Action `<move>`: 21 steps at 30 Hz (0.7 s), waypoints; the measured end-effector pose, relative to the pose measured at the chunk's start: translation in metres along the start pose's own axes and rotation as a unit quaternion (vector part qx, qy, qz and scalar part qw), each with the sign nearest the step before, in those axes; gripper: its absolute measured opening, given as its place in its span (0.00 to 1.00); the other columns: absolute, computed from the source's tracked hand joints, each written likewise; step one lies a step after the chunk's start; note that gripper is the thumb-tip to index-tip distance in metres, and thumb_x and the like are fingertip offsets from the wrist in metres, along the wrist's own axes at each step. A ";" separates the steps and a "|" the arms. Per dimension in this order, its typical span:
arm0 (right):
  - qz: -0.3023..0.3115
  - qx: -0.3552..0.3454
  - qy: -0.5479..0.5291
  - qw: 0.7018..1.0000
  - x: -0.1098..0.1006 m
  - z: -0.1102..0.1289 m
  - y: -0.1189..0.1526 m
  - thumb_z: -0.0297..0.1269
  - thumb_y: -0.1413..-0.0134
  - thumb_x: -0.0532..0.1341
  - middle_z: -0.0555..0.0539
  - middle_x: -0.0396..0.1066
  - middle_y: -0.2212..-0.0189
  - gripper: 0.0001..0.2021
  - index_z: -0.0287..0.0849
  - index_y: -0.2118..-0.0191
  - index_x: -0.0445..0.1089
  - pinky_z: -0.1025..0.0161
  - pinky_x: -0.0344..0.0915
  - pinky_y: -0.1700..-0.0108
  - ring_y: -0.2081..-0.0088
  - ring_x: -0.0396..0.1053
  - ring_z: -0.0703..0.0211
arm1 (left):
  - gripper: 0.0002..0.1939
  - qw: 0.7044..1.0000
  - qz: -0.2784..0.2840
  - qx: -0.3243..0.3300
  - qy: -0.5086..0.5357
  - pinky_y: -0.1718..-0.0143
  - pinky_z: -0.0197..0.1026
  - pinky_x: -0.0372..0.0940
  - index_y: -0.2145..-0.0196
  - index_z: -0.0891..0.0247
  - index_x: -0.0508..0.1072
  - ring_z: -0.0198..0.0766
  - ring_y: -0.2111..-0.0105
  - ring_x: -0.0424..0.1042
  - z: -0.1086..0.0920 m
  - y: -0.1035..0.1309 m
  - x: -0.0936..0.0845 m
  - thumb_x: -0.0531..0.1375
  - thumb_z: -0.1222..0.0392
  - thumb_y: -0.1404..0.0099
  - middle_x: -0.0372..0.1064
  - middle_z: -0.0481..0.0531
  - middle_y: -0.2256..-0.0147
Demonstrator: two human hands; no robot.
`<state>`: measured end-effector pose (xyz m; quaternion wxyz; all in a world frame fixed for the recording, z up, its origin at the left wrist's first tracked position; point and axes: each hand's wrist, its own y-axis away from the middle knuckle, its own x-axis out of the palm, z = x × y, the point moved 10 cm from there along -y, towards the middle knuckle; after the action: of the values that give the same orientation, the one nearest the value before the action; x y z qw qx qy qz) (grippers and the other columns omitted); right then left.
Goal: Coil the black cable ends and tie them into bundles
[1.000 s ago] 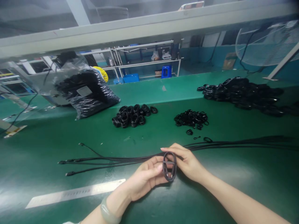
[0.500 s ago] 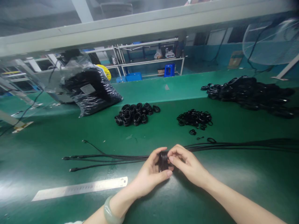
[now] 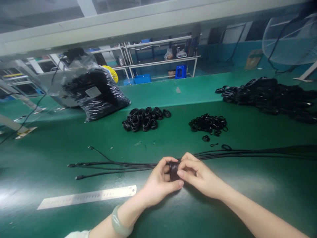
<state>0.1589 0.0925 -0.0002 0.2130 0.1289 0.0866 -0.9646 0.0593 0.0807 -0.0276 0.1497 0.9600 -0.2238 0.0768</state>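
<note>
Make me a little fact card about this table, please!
Left hand: holding a round coil of black cable
Right hand: fingers at that coil's edge
Behind hands: long, thin black cables
Farther back: pile of round black coils; heap of small black loops
Near left wrist: flat silver metal ruler
Table: green, smooth

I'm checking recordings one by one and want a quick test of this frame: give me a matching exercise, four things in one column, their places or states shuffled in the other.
1. Coiled cable
2. Bracelet
3. Ruler
4. Plastic bag

A. Lying flat on the green bench
B. Stuffed with black items, pale label showing
C. In the left hand
D. Pale green, worn around a wrist

Pairs: 1-C, 2-D, 3-A, 4-B
</note>
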 end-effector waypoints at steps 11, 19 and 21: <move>0.016 -0.016 -0.006 1.000 -0.001 0.004 0.002 0.52 0.37 0.58 0.50 0.57 0.67 0.18 0.43 0.71 0.68 0.62 0.60 0.65 0.66 0.60 0.59 | 0.32 0.997 0.026 -0.012 0.076 0.62 0.40 0.70 0.50 0.58 0.62 0.38 0.63 0.77 0.007 -0.001 0.001 0.72 0.65 0.48 0.72 0.56 0.54; -0.109 0.061 -0.071 0.990 -0.030 -0.029 -0.008 0.53 0.40 0.60 0.52 0.64 0.71 0.16 0.43 0.64 0.67 0.62 0.62 0.62 0.67 0.65 0.59 | 0.30 0.982 0.093 -0.023 0.163 0.53 0.49 0.69 0.49 0.55 0.62 0.47 0.53 0.76 -0.001 -0.001 0.006 0.71 0.64 0.45 0.67 0.57 0.45; -0.154 0.038 -0.023 0.987 -0.042 -0.028 -0.007 0.51 0.39 0.59 0.51 0.66 0.70 0.15 0.43 0.64 0.68 0.62 0.62 0.63 0.67 0.65 0.59 | 0.23 0.986 0.053 -0.007 0.157 0.57 0.46 0.70 0.50 0.55 0.63 0.43 0.57 0.76 -0.015 -0.002 -0.004 0.67 0.57 0.39 0.69 0.56 0.48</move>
<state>0.1991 0.1214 -0.0144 0.0588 0.0997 0.0639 -0.9912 0.0553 0.0884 -0.0152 0.1850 0.9219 -0.2485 0.2325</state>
